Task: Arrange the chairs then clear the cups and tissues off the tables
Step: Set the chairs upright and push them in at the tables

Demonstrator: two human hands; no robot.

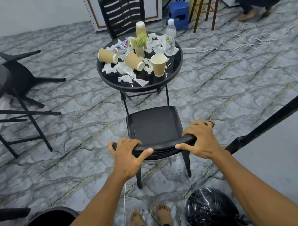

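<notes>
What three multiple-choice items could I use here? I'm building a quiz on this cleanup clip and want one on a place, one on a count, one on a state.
1. Where are both hands?
A. On the top rail of the near chair's back
B. On the round table
C. On the water bottle

2. How many paper cups are on the centre round table?
A. Two
B. Four
C. Six

3. How is the chair beside the left table?
A. Upright
B. Tipped over on the floor
C. Stacked

Answers:
1 A: left hand and right hand grip the near chair.
2 B: two cups lie, one stands, one is upturned on the round table.
3 B: the tipped chair has its legs pointing sideways.
</notes>
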